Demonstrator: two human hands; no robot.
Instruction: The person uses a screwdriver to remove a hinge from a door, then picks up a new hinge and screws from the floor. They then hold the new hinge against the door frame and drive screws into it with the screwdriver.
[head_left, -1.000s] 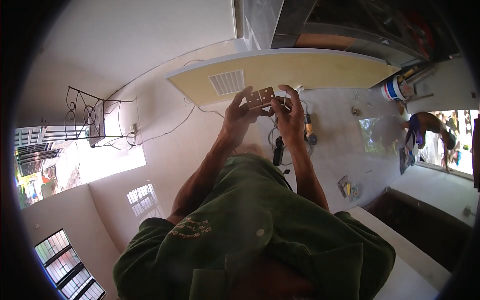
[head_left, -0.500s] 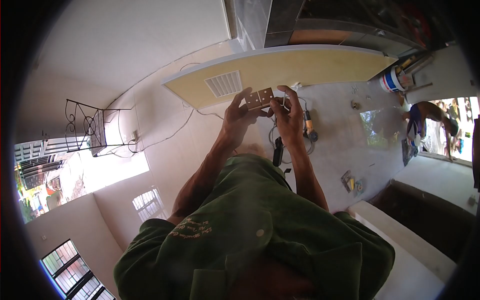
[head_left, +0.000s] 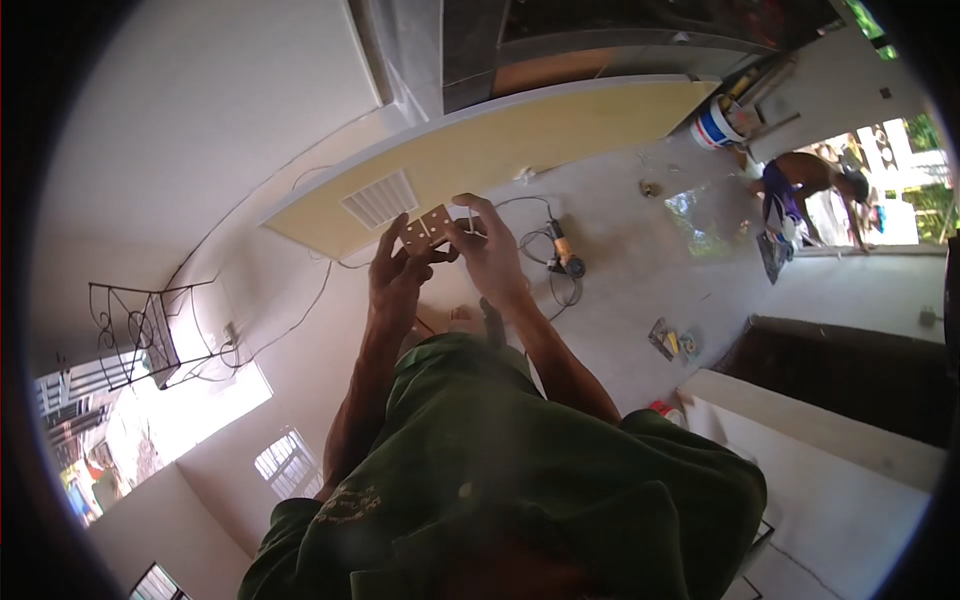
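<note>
A brown metal hinge [head_left: 426, 229] with several pale screw holes is held up between both hands, in front of the cream door panel [head_left: 560, 130] with its white louvred vent [head_left: 380, 200]. My left hand [head_left: 397, 272] grips the hinge's left end, its fingers closed on the edge. My right hand [head_left: 487, 250] pinches the right end with thumb and fingers. A thin, light metal piece [head_left: 470, 220] shows between the right fingers; what it is I cannot make out.
An orange and black power tool [head_left: 565, 252] with its cable lies on the floor to the right. Farther right are a white bucket [head_left: 714, 128] with tools and another person bending [head_left: 805, 190] by an opening. A black wrought-iron frame [head_left: 150, 330] stands at left.
The view has turned, so most things appear farther left. Both hands still hold the hinge, which now looks more tilted.
</note>
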